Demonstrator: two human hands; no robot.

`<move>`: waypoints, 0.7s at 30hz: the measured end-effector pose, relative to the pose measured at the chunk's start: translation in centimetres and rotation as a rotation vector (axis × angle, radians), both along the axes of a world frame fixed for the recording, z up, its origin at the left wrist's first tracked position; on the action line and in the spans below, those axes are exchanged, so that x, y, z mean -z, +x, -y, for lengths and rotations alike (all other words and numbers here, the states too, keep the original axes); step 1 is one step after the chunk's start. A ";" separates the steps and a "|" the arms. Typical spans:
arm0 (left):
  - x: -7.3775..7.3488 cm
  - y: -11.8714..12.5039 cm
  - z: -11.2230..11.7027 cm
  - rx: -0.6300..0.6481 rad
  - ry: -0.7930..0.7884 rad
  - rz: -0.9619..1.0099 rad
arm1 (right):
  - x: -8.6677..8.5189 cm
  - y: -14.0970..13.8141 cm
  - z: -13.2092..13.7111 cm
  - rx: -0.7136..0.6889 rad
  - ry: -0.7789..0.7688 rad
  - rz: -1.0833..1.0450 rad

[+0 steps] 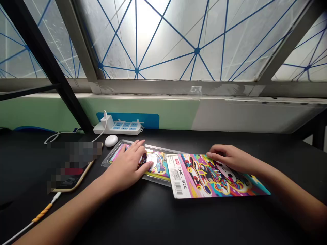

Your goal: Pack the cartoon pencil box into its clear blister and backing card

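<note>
A colourful pencil box point(161, 166) with a cartoon print lies in a clear plastic tray point(155, 180) on the black desk. My left hand point(130, 163) rests on top of the box with its fingers spread, covering much of the print. To the right, a printed cardboard packaging sheet point(204, 177) reads "PENCIL BOX", and its left end overlaps the tray. My right hand point(227, 158) is closed on the far edge of this sheet, thumb and fingers together there. The sheet hides the right part of the tray.
A phone point(85, 170), partly blurred out, lies on the left with a white charging cable point(44, 213). Behind it are a white rounded case point(111, 141) and a power strip point(122, 128) with a plug. A black slanted frame bar point(55, 75) rises at the left, before the window.
</note>
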State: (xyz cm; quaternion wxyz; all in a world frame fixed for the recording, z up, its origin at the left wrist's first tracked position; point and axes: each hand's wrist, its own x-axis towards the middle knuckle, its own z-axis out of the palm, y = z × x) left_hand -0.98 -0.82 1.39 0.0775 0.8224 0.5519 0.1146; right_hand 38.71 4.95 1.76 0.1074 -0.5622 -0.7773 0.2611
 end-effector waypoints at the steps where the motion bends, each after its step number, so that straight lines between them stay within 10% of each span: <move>1: 0.1 0.1 0.1 -0.004 -0.003 -0.001 | 0.1 -0.6 0.2 0.016 0.048 -0.026; 8: 0.1 0.5 0.1 -0.012 -0.019 -0.098 | 1.1 -4.7 2.1 0.037 0.061 -0.085; 21: -0.1 0.4 0.5 -0.015 -0.055 -0.156 | 0.6 0.6 -0.6 0.135 -0.043 0.021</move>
